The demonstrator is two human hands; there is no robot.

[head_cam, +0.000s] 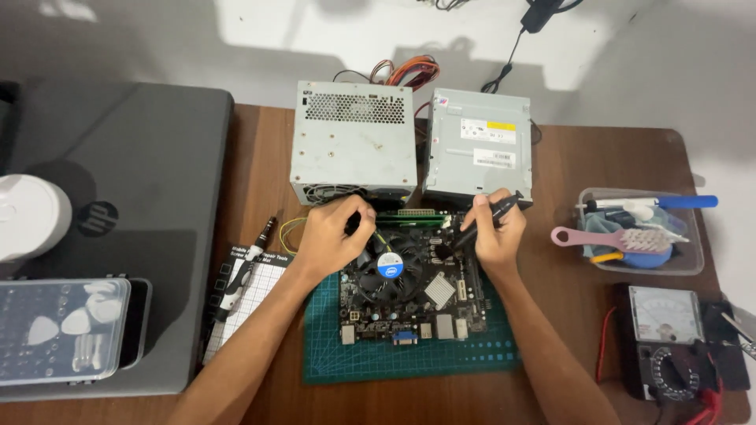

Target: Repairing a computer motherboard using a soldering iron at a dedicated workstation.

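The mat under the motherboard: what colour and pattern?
Dark teal-green mat with a fine grid of pale lines, seen best in the head view.

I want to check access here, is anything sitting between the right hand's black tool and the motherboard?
Nothing visible does. The right hand holds the black tool angled down, its tip at the motherboard beside the cooler fan. The left hand rests at the board's far edge, off to the side.

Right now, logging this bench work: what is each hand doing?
Left hand: closed on the motherboard's top edge; contents hidden.
Right hand: holding a black tool.
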